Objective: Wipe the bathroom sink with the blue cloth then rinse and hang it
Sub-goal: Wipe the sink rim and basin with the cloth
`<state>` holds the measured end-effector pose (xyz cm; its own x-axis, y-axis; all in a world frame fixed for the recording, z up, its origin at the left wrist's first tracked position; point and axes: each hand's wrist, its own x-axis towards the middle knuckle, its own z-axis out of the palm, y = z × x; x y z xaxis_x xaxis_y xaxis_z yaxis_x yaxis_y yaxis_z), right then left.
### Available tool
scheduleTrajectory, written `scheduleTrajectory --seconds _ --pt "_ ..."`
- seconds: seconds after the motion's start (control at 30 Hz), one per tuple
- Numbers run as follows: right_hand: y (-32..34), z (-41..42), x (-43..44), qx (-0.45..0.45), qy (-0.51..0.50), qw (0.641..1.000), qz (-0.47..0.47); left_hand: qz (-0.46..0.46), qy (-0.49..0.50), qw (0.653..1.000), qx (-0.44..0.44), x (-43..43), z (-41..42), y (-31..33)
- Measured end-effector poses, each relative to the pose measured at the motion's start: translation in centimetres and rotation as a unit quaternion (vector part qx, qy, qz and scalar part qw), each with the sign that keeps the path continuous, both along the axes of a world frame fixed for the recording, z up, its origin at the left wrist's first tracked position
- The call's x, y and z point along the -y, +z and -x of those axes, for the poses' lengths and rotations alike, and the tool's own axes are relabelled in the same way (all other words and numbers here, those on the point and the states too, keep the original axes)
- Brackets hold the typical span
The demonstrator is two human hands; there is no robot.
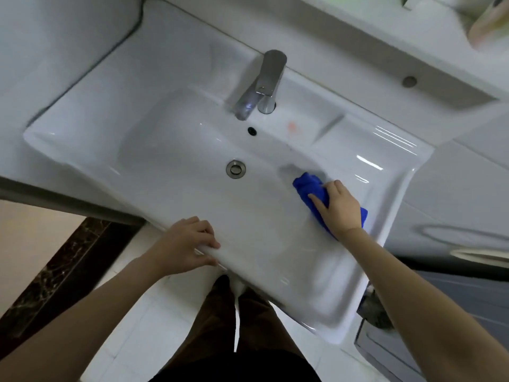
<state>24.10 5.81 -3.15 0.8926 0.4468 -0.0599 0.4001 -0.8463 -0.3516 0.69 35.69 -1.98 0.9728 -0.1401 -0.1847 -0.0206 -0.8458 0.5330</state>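
The right grip, a bare hand, lies on the blue cloth with its fingers curled over the bunched fabric and its thumb stretched along the near side, holding the cloth down against the sink. The cloth sits inside the basin on its right side, close to the right wall, well to the right of the drain. One corner of the cloth shows beyond the wrist on the far side of the hand.

The left grip, also bare, holds the front rim of the sink: its curled fingers rest on top of the rim and its thumb lies lower along the edge. It is well apart from the cloth.

A chrome tap stands at the back of the basin, its spout pointing towards the drain. Just below the spout a small dark overflow hole shows in the back wall, and a faint pinkish mark lies to its right. The sink is white and glossy.

Below the front rim are brown trousers and white floor tiles, with a dark marbled strip to the left
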Motion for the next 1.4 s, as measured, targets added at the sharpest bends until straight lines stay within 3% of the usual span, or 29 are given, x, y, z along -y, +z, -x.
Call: scheduleTrajectory --seconds 0.2,0.43,0.7,0.9,1.03,1.23,1.4 --pt "4.4 -1.9 2.2 0.086 -0.128 0.98 -0.122 0.007 0.078 0.996 0.045 -1.0 -0.3 0.2" --pt "4.8 -7.2 2.3 0.145 -0.163 0.964 -0.151 -0.074 0.102 0.99 0.058 -3.4 -1.2 -1.5" --pt "-0.7 -12.3 0.4 0.179 -0.117 0.976 -0.027 -0.137 0.108 0.98 0.093 -3.0 -1.4 -2.0" --pt "-2.0 -13.5 -6.7 0.261 0.045 0.964 0.008 -0.129 0.106 0.982 0.084 -3.1 -1.4 -2.2" --pt "-0.4 -15.6 -9.9 0.255 0.161 0.951 0.072 -0.141 0.105 0.983 0.055 -3.0 -1.3 -2.1" --pt "-1.9 -15.2 -12.6 0.197 0.044 0.977 0.065 -0.136 0.116 0.982 0.052 -2.7 -1.6 -2.0" --pt "-1.6 -15.3 -16.7 0.13 0.062 0.99 0.001 -0.136 0.116 0.983 0.045 -2.9 -1.4 -2.3"
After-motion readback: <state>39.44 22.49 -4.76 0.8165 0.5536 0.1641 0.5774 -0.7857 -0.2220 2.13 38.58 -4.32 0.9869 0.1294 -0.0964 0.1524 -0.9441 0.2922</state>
